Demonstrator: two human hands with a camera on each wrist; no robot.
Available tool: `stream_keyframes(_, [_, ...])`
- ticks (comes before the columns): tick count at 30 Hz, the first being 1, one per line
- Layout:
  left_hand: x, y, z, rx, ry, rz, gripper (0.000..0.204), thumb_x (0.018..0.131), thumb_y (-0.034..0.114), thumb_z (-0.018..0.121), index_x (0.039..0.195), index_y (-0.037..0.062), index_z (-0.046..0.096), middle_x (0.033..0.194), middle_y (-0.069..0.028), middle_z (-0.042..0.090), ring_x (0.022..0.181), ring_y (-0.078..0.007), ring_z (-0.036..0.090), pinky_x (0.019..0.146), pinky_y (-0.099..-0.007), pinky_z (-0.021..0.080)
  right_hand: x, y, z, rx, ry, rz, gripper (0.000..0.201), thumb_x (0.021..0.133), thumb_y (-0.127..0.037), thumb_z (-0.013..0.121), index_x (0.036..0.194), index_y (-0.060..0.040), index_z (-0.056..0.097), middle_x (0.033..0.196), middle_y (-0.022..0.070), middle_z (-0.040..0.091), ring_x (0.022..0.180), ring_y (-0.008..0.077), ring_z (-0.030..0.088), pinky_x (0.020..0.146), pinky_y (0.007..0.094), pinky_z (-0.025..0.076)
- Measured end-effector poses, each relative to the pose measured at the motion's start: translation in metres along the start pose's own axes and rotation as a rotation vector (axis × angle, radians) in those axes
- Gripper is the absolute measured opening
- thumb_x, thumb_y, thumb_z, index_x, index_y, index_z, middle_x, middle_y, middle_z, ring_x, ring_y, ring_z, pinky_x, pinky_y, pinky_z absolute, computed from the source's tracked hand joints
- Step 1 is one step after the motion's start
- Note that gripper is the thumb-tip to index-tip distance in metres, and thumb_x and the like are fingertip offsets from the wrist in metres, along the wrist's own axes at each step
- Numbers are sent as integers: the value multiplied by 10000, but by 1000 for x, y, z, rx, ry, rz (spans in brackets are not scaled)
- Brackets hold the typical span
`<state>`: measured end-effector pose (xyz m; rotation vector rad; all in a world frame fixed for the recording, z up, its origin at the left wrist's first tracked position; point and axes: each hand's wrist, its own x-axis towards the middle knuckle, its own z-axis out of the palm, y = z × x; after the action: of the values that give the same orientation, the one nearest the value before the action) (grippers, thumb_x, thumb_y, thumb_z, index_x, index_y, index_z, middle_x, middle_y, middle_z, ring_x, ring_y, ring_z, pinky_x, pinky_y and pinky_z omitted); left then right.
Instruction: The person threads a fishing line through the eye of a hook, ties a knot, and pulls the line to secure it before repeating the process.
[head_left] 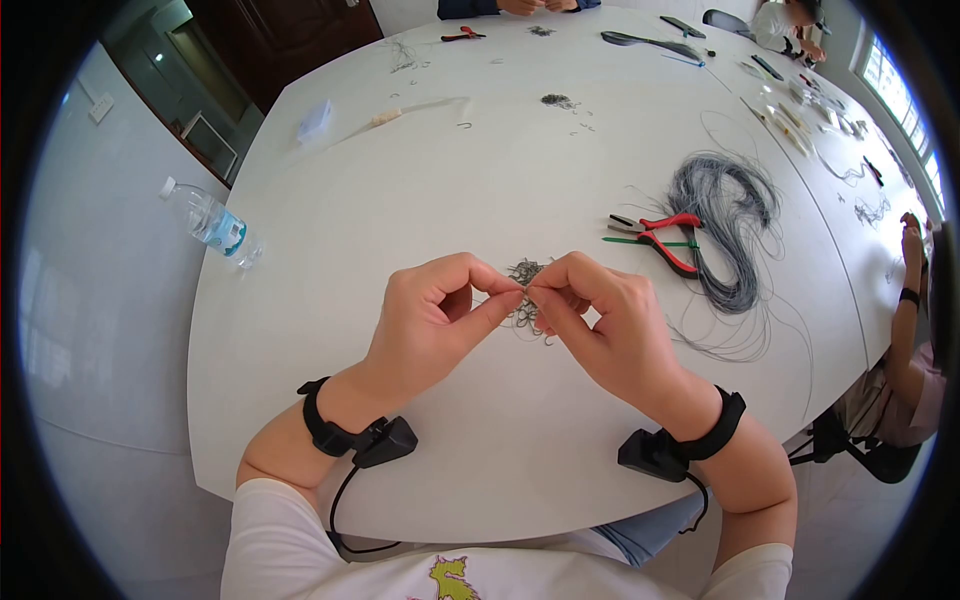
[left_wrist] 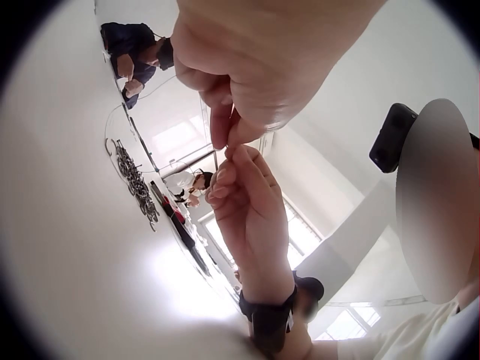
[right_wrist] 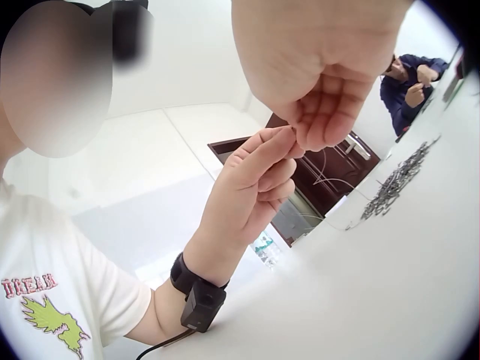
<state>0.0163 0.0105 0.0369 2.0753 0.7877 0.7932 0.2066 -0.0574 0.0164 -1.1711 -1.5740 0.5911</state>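
Above a pile of small dark metal hooks (head_left: 522, 270), the left hand (head_left: 430, 310) and right hand (head_left: 612, 320) meet fingertip to fingertip. Thumb and forefinger of each are pinched together at a tiny spot. In the left wrist view, a thin pale line (left_wrist: 114, 112) loops out near the left hand (left_wrist: 259, 56); the right hand (left_wrist: 251, 210) is below it. The right wrist view has the line (right_wrist: 318, 174) curving beneath the right hand (right_wrist: 322, 67), with the left hand (right_wrist: 251, 180) touching it. Whatever else lies between the fingertips is hidden.
Red-handled pliers (head_left: 672, 240) and a grey bundle of line (head_left: 735, 290) lie right of the hands. A water bottle (head_left: 222, 228) lies at the left edge. Other people sit around the table (head_left: 330, 400), with more hooks (head_left: 558, 101) farther back.
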Motion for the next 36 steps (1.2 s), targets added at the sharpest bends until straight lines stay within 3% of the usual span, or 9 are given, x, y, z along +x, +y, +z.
stream_keyframes(4, [3, -5, 0, -388, -102, -264, 42, 925, 58, 679, 926, 22, 659, 876, -14, 689, 754, -49, 615, 709, -203, 492, 0, 2, 0, -64, 0, -42, 52, 886, 1, 625, 870, -22, 581, 705, 87, 656, 588, 211, 652, 561, 280, 514])
stream_keyframes(7, [4, -2, 0, -472, -113, -284, 57, 934, 75, 666, 941, 21, 648, 879, -35, 690, 853, -89, 653, 798, -231, 514, 0, 3, 0, -102, -6, -56, 53, 888, -4, 626, 878, -28, 580, 698, 89, 652, 582, 218, 644, 558, 276, 510])
stream_keyframes(11, [2, -8, 2, -414, -100, -264, 58, 935, 78, 660, 941, 22, 647, 883, -28, 689, 826, -74, 643, 770, -221, 510, 0, 3, 2, 49, -14, 19, 72, 900, -38, 642, 912, -13, 576, 720, 90, 667, 610, 182, 656, 565, 268, 506])
stream_keyframes(13, [2, -12, 6, -403, -16, -183, 100, 929, 121, 684, 918, 24, 662, 750, 52, 619, 617, 15, 468, 576, -164, 379, 0, 2, 2, 120, -39, 98, 89, 906, -55, 648, 923, -7, 574, 732, 88, 674, 625, 167, 663, 573, 266, 506])
stream_keyframes(20, [1, -11, 6, -330, 58, -122, 100, 917, 120, 686, 897, 27, 656, 669, 82, 553, 568, 18, 389, 535, -176, 334, -3, 4, 8, 250, -76, 239, 99, 909, -70, 651, 916, -7, 575, 753, 75, 678, 639, 135, 659, 595, 253, 504])
stream_keyframes(22, [0, -9, 1, -277, 24, -179, 51, 927, 73, 652, 927, 26, 632, 851, -14, 681, 787, -52, 632, 723, -197, 505, -5, 4, 10, 264, -72, 247, 92, 904, -62, 652, 905, -11, 576, 756, 74, 678, 634, 132, 656, 590, 252, 502])
stream_keyframes(28, [1, -5, -1, 24, 89, -28, 45, 871, 34, 683, 856, 48, 644, 778, 42, 645, 564, -5, 426, 515, -190, 359, -8, -7, 12, -63, -24, -90, 120, 842, -26, 686, 845, -30, 566, 703, 73, 624, 583, 193, 623, 528, 291, 485])
stream_keyframes(30, [2, 0, 0, 70, 88, 15, 55, 858, 30, 691, 837, 55, 646, 757, 51, 632, 542, -12, 374, 494, -200, 317, -7, -8, 7, -320, -4, -340, 139, 796, -9, 700, 840, -40, 572, 681, 68, 584, 578, 231, 587, 509, 331, 469])
stream_keyframes(36, [2, -4, 5, 232, -2, 223, 59, 841, 53, 715, 833, 75, 661, 737, 48, 634, 506, -44, 351, 463, -211, 291, 4, -5, -11, -369, 19, -409, 141, 771, 3, 699, 835, -54, 587, 693, 65, 589, 605, 239, 590, 526, 345, 468])
